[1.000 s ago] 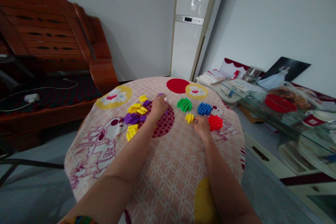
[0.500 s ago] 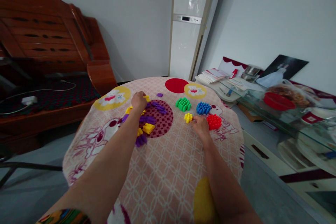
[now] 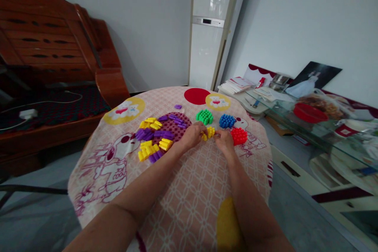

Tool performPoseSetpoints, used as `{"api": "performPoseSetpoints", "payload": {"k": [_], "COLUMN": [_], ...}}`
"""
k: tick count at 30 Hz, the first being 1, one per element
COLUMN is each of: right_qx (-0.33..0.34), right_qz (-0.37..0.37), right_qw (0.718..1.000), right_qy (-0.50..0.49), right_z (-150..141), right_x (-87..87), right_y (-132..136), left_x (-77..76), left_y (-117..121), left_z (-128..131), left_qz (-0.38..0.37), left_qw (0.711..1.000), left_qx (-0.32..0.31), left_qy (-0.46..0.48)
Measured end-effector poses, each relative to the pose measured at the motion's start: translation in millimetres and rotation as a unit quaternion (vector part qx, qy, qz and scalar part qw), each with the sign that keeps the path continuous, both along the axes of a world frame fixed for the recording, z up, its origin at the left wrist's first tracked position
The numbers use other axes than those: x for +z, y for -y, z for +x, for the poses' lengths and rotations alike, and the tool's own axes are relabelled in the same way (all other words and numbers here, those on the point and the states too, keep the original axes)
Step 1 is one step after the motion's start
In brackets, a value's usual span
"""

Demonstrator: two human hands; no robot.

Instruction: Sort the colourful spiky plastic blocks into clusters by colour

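My left hand (image 3: 193, 134) is closed on yellow plastic pieces (image 3: 203, 136), at the left side of a small yellow cluster of upright pieces (image 3: 210, 132). At that cluster's right side, my right hand (image 3: 224, 140) has its fingers bent together; whatever is between them is hidden. Behind and right of the hands stand tight clusters of the same knobbed pieces: green (image 3: 204, 117), blue (image 3: 227, 121) and red (image 3: 239, 136). To the left, purple pieces (image 3: 164, 134) and yellow pieces (image 3: 148, 151) lie on their sides in loose groups.
A patterned cloth covers the round table (image 3: 183, 197). One purple group (image 3: 178, 106) lies apart near the far side. On the right is a glass-topped cabinet (image 3: 283, 114) with papers and a red bowl (image 3: 310, 113). A wooden bench (image 3: 53, 55) stands left, a tall white appliance (image 3: 206, 47) behind.
My left hand has moved right from the loose yellow and purple pieces to the small yellow cluster, carrying yellow pieces. My right hand has stayed beside that cluster.
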State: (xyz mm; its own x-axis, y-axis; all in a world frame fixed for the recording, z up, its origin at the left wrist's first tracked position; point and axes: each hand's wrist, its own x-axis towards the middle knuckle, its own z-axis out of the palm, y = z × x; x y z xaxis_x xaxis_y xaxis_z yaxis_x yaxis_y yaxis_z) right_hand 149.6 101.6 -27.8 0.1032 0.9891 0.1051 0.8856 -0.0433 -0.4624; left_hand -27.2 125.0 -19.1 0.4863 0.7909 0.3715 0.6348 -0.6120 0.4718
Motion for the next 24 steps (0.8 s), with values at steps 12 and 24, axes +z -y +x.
{"api": "performPoseSetpoints", "payload": {"k": [12, 24], "right_qx": [0.012, 0.012], "right_qz": [0.01, 0.017], "right_qw": [1.0, 1.0], "right_qy": [0.008, 0.01], "right_z": [2, 3], "right_x": [-3.2, -4.6], "right_y": [-2, -3], "left_x": [-16.9, -16.5], "left_y": [-4, -7], "left_z": [-4, 14], "left_qz": [-0.077, -0.079], "left_qw": [0.992, 0.989], "left_qx": [0.089, 0.111], "left_qy": [0.038, 0.05]}}
